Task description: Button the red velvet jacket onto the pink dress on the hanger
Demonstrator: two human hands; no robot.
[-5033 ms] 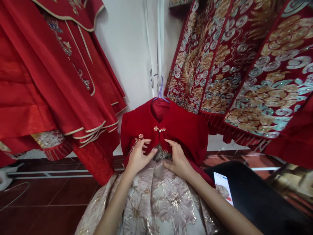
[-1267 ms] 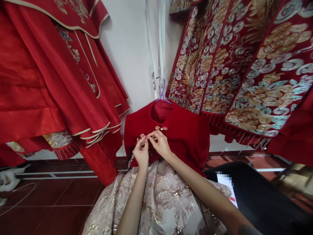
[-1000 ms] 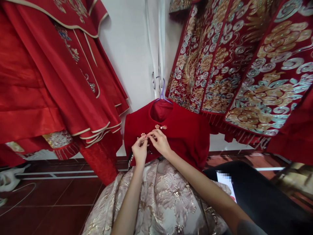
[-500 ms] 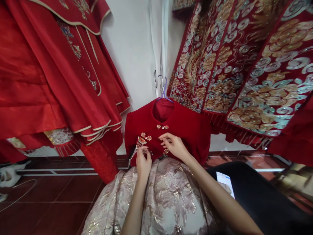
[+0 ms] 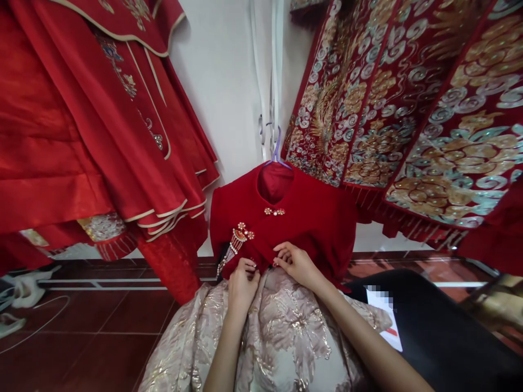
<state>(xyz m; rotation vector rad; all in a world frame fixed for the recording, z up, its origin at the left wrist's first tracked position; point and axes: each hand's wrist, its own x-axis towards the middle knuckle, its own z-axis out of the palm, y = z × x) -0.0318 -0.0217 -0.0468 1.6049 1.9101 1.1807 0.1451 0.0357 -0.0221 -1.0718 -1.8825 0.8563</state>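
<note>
A red velvet jacket [image 5: 310,223] hangs on a purple hanger [image 5: 277,152] over a pale floral brocade skirt [image 5: 281,332]. A gold clasp [image 5: 274,212] closes its collar, and a gold tasselled brooch [image 5: 239,239] hangs on its left chest. My left hand [image 5: 242,283] pinches the jacket's lower front edge, fingers closed. My right hand [image 5: 296,263] grips the same hem just to the right, fingers curled over a small fastening I cannot make out clearly.
Red embroidered garments [image 5: 93,125] hang at the left. Dark red panels with gold and teal swirls [image 5: 412,109] hang at the right. A white wall [image 5: 229,98] is behind. Below lie a red tiled floor [image 5: 81,337], a black surface [image 5: 445,326] with a phone [image 5: 384,318], and white cables [image 5: 24,294].
Both hands have dropped from the brooch on the chest to the jacket's lower front edge. The brooch now hangs free with its tassels showing.
</note>
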